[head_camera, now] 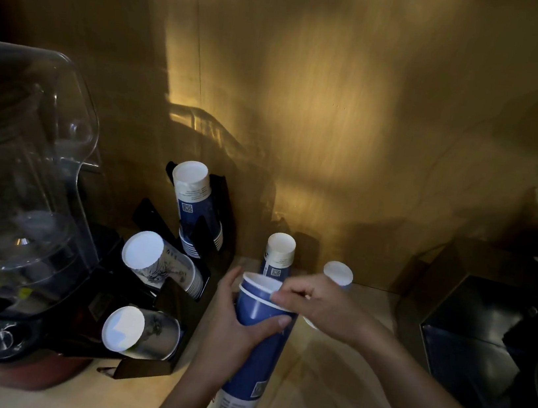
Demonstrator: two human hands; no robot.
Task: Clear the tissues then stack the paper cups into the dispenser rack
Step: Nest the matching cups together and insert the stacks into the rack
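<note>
Now the left hand (236,330) wraps its fingers (278,322) closed around a blue cup stack (254,350), steadying it above the table (319,401). The right hand (319,306) pinches the top cup's rim, probably seating or separating it. Left of them, the black rack (175,298) already holds three stacks. Two more stacks stand behind. No tissues are clearly visible.

1. Two bare arms come up from the bottom of the picture.
2. The left hand (236,329) has no glove, ring or watch on it.
3. The right hand (322,303) is bare too, with nothing on the wrist.
4. No sleeve shows on either arm, all the way down to the bottom edge.
5. The thumbnail on the left hand is short and plain.
</note>
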